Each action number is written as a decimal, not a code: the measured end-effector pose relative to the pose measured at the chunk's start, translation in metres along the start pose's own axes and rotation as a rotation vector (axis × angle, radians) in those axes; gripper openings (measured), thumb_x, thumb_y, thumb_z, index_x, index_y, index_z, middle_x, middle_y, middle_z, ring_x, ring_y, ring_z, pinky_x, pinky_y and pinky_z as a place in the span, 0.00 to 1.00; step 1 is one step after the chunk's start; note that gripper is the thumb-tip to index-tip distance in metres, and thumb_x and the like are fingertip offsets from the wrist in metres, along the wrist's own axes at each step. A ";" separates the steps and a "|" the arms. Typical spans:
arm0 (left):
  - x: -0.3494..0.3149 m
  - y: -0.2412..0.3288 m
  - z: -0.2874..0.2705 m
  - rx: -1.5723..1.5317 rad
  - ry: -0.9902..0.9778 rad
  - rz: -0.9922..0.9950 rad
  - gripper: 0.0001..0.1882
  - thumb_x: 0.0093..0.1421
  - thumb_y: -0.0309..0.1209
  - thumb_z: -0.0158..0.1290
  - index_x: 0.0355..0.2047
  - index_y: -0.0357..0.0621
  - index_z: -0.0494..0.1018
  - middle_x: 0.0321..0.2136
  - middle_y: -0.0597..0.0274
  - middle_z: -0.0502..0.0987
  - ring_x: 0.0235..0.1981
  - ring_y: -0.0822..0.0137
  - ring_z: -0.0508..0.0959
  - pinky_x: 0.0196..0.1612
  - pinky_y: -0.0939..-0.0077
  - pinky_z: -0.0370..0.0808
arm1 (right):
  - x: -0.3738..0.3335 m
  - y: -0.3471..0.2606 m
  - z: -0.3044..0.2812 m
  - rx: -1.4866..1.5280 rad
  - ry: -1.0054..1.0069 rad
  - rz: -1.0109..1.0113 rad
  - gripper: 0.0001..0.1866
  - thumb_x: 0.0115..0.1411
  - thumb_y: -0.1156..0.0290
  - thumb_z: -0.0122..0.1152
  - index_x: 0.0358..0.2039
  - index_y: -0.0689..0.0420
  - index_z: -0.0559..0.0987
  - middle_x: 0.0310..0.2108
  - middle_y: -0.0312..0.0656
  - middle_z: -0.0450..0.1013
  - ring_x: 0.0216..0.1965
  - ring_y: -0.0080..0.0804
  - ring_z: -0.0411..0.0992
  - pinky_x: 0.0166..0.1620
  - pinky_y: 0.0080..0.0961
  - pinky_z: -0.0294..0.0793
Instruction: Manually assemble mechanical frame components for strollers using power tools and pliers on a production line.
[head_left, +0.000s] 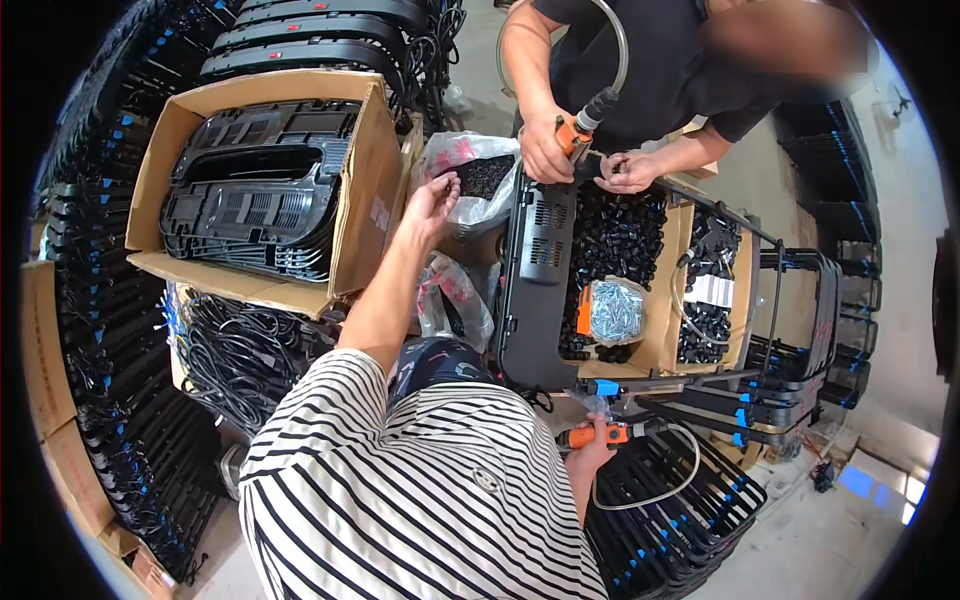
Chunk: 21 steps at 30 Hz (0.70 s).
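Left hand (433, 204) by bag (449, 150) — right hand (596, 450) grips orange driver (616, 433)

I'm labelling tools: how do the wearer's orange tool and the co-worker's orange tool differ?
The wearer's tool lies nearly sideways in the picture; the co-worker's tool slants. The wearer's tool is by the near end of the black panel; the co-worker's tool is by its far end. The wearer's tool's hose curves downward; the co-worker's tool's hose loops upward. Both are orange and black.
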<state>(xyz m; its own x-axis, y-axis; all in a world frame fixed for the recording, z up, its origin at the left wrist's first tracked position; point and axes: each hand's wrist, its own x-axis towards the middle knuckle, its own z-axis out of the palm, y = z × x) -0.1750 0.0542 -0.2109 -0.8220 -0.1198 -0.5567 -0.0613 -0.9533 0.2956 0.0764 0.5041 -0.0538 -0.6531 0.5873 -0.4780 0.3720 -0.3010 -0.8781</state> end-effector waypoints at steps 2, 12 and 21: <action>-0.029 -0.004 0.008 -0.074 0.037 0.009 0.10 0.65 0.23 0.46 0.44 0.32 0.72 0.35 0.56 0.77 0.33 0.68 0.76 0.38 0.79 0.77 | 0.002 -0.001 -0.004 0.012 -0.022 0.003 0.07 0.60 0.77 0.60 0.35 0.58 0.70 0.30 0.42 0.73 0.24 0.27 0.70 0.30 0.25 0.73; -0.136 -0.069 -0.002 -0.024 -0.156 -0.157 0.10 0.65 0.22 0.46 0.45 0.33 0.71 0.36 0.56 0.76 0.33 0.68 0.77 0.40 0.77 0.78 | 0.012 -0.016 -0.019 0.092 -0.131 -0.043 0.07 0.60 0.76 0.60 0.37 0.58 0.71 0.30 0.43 0.74 0.25 0.28 0.70 0.30 0.25 0.72; -0.250 -0.137 0.059 0.153 -0.238 -0.406 0.10 0.65 0.25 0.51 0.45 0.37 0.73 0.36 0.62 0.78 0.39 0.69 0.78 0.45 0.79 0.77 | -0.019 -0.112 0.044 0.458 -0.482 -0.343 0.15 0.68 0.58 0.46 0.39 0.59 0.71 0.33 0.43 0.72 0.27 0.31 0.66 0.36 0.31 0.67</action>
<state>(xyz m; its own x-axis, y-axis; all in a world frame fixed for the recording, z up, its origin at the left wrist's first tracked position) 0.0052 0.2316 -0.0668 -0.8201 0.3364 -0.4630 -0.4710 -0.8563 0.2121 0.0183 0.4937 0.0525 -0.9390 0.3417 -0.0398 -0.1477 -0.5048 -0.8505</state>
